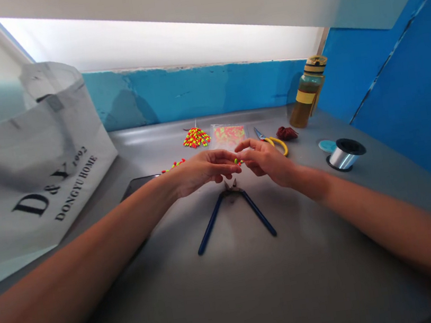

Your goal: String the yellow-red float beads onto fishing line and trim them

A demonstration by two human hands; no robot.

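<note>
My left hand and my right hand meet over the middle of the table, fingers bent toward each other. Small red and yellow-green beads show at the left fingertips, which are closed on them. The right fingers curl close by; whether they grip anything is hidden. Just below the hands lie pliers with blue handles spread apart. Behind the hands are a pile of the same beads and a clear bag of beads. More beads lie in a row behind my left wrist.
Yellow-handled scissors, a dark red bundle of cord and a spool of clear line lie at right. A bottle stands at the back right. A large white bag fills the left side, near a dark flat object.
</note>
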